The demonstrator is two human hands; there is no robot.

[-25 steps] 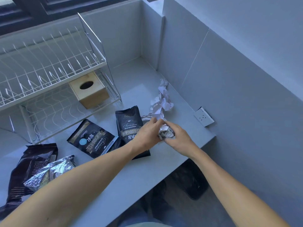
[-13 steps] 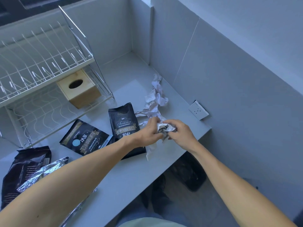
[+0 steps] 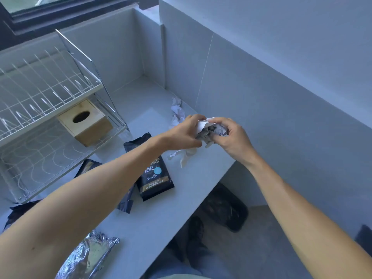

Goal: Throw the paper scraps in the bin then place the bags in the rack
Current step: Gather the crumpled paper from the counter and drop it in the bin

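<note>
Above the far right part of the desk point(image 3: 153, 228), we have both hands together on a wad of paper scraps point(image 3: 211, 131). The left hand point(image 3: 185, 133) and right hand point(image 3: 231, 135) now sit higher and further from the desk edge than a second ago, and the wad looks fuller: scraps that lay loose by the wall have been gathered in. Fingers of both hands are curled narrow, pressing the wad from either side.

Not all paper is collected. A few loose scraps point(image 3: 182, 156) lie on the desk just below the hands, and a small crumpled cluster point(image 3: 177, 111) remains further back against the wall. We judge the binning step is partway: either another sweep or a second trip.

The bin point(image 3: 225, 210), dark and lined, stands on the floor under the desk's right end, near and below the hands; the desk edge overhangs part of it, so the drop must clear that edge.

Bags untouched: one black bag point(image 3: 155, 178) lies flat mid-desk, partly under the left forearm; another dark bag point(image 3: 124, 200) left of it; a silver foil bag point(image 3: 90, 256) at the near edge. The wire rack point(image 3: 40, 97) stands far left, with a wooden tissue box point(image 3: 86, 123) on its lower shelf taking up room there.
</note>
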